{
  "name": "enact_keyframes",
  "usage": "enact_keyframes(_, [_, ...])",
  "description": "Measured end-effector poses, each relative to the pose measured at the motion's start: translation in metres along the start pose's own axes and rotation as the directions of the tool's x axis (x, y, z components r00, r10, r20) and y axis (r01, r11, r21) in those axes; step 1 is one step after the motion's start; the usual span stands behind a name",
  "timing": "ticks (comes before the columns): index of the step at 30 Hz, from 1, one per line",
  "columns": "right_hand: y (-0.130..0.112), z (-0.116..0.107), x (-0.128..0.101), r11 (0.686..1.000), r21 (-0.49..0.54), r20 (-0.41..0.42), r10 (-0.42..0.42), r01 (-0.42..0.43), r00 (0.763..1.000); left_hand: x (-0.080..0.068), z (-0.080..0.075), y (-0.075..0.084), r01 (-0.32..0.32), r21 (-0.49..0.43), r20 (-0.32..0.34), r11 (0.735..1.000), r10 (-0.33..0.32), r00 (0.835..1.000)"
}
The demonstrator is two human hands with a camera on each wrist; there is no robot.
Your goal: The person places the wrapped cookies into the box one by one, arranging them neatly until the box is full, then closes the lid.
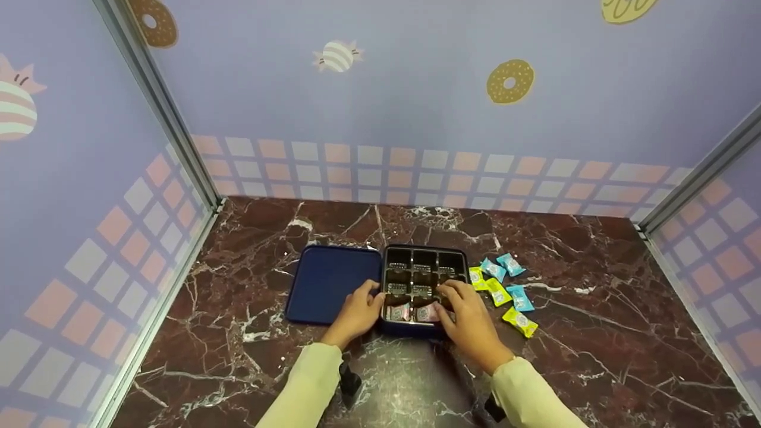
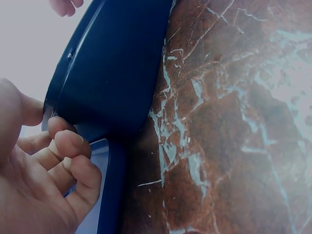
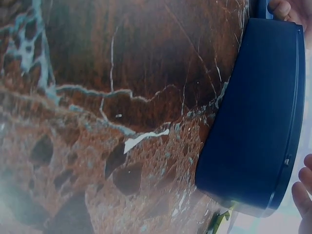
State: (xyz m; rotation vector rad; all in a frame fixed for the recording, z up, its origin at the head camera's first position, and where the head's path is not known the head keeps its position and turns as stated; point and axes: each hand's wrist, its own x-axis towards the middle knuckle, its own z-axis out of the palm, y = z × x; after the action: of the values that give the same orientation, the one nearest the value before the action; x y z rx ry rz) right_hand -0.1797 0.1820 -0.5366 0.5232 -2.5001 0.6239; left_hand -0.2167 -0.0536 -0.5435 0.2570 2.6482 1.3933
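Looking forward and down from the wearer's head here, the widest view takes in the walls (image 1: 416,113), marble tabletop (image 1: 226,297) and dark blue box (image 1: 410,329) from above. The left-wrist and right-wrist cameras look in low and close, their pictures tipped sideways, each facing the box's outer side from its own hand's end. Both share that side, plus parts of left hand (image 1: 357,309) and right hand (image 1: 472,318).
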Motion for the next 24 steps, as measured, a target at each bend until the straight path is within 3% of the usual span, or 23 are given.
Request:
enact_keyframes(6, [0.002,-0.004,-0.001,1.0,-0.006,0.008,0.011,-0.011,1.0,0.001,0.0,0.001,0.019,0.001,0.023,1.0,-0.019,1.0])
enact_keyframes(17, [0.01,-0.011,-0.006,0.998,0.013,0.01,0.057,-0.057,0.998,0.0,0.002,-0.001,0.0,0.008,-0.002,1.0,0.0,1.0])
enact_keyframes(24, [0.019,-0.017,-0.01,0.997,0.001,0.0,0.081,-0.081,0.997,0.0,0.0,0.001,0.021,0.001,0.011,1.0,-0.021,1.0])
